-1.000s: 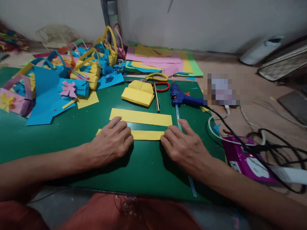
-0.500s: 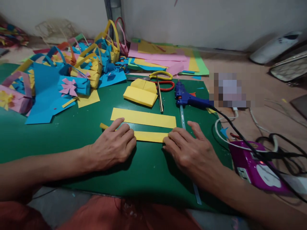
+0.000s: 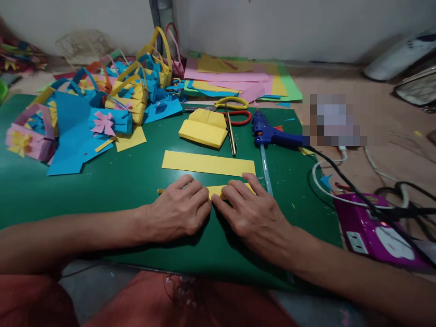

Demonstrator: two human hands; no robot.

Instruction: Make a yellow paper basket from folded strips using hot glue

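We have the folded yellow strip [image 3: 215, 192] under our fingertips, bridging the gap between our hands, its ends poking out past our knuckles. It looks like light, thin card: stiff enough to hold a crease, easily bent or torn, hardly slippery. We judge the long edges best for a hold, thumb against forefinger. Our left hand [image 3: 182, 204] is palm down, fingers curled together, seemingly pinching it; our right hand [image 3: 247, 206] seems to pinch too, little finger raised, though the undersides are hidden. Both forearms slant inward. Just beyond our fingers lies a flat yellow strip [image 3: 208, 163].
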